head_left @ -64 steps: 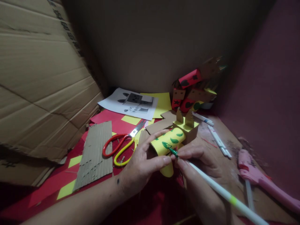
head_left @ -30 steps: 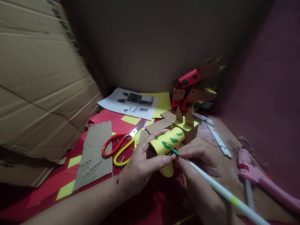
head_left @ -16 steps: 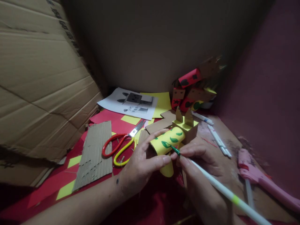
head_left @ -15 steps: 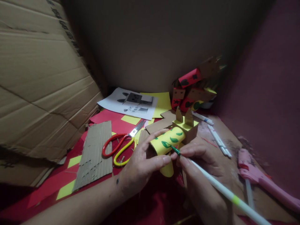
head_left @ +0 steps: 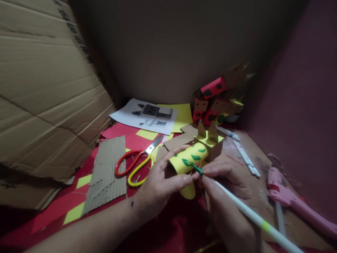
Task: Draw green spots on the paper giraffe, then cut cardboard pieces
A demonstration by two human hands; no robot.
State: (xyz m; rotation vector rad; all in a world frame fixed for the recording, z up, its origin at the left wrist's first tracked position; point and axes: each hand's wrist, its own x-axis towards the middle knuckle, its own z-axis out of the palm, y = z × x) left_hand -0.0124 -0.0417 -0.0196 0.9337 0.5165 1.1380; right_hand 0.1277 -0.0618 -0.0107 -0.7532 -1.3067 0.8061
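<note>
My left hand (head_left: 160,186) grips a small yellow paper-and-cardboard animal figure (head_left: 181,164), its tube body lying on its side. Green leaf-shaped marks dot the tube, and a boxy cardboard head (head_left: 212,146) with two pointed ears joins its far end. Between the fingertips of my right hand (head_left: 223,186) is a white marker pen (head_left: 244,209) with a green tip, which touches one of the leaf marks. A yellow flap hangs below the tube. Part of the figure's underside is hidden by my hands.
Red-and-yellow-handled scissors (head_left: 139,163) lie left of the figure beside a corrugated cardboard piece (head_left: 107,175). A printed sheet (head_left: 147,116) is behind. Finished-looking figures (head_left: 213,100) stack at the back right. Markers (head_left: 246,158) and a pink glue gun (head_left: 286,196) lie right.
Almost nothing differs. The pen tip stays on the same leaf mark, and the figure has shifted very slightly to the right.
</note>
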